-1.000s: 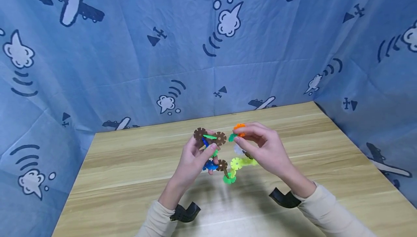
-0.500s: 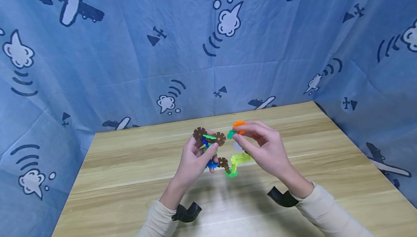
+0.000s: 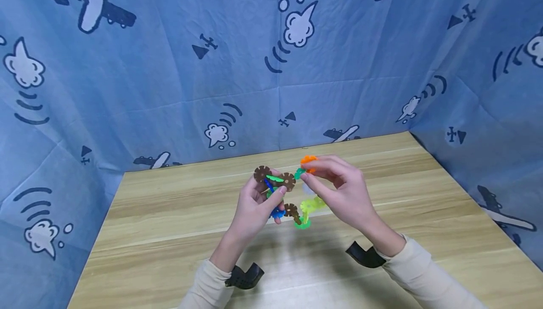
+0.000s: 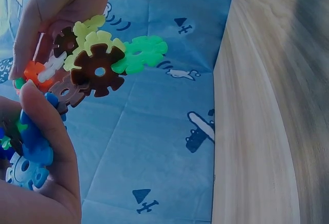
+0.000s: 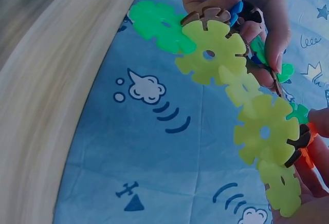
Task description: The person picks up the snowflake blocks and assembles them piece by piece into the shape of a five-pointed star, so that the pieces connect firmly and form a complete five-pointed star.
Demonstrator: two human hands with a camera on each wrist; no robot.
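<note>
Notched snowflake-shaped plastic discs are slotted together into a loop hanging between both hands above the table. My left hand (image 3: pixel 254 210) grips its left part, thumb against a brown disc (image 3: pixel 288 181); a second brown disc (image 3: pixel 262 174) and a blue disc (image 3: pixel 277 213) show around the fingers. Between thumb and fingertips, my right hand (image 3: pixel 345 191) pinches a teal-green disc (image 3: pixel 299 173) that sits beside an orange disc (image 3: pixel 308 160). A narrow gap separates the teal disc from the nearer brown one. Yellow discs (image 5: pixel 264 131) and a bright green disc (image 5: pixel 162 26) form the lower stretch.
A wood-grain table (image 3: pixel 169 243) lies under the hands. Blue curtain cloth (image 3: pixel 237 87) printed with planes and clouds encloses its back and sides. Black wrist mounts (image 3: pixel 244 277) sit by both light sleeves (image 3: pixel 432 276).
My right hand has shifted slightly left and up, bringing the teal disc closer to the brown disc. The loop's lower part has risen a little. My left hand has barely moved.
</note>
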